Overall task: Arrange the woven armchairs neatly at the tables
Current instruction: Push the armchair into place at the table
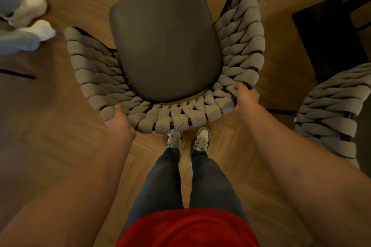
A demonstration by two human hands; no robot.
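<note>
A woven armchair (239, 46) with thick grey braided rope round its back and arms and a dark grey seat cushion (166, 46) stands directly in front of me, seen from above. My left hand (118, 122) grips the back rim at its left corner, thumb on top of the weave. My right hand (246, 96) grips the rim at the right corner, fingers curled over the rope. My own feet stand just behind the chair back.
A second woven armchair (331, 114) stands close on the right. A dark table base (325, 36) sits on the wooden floor at the upper right. Another person's feet in white socks (32, 20) are at the upper left.
</note>
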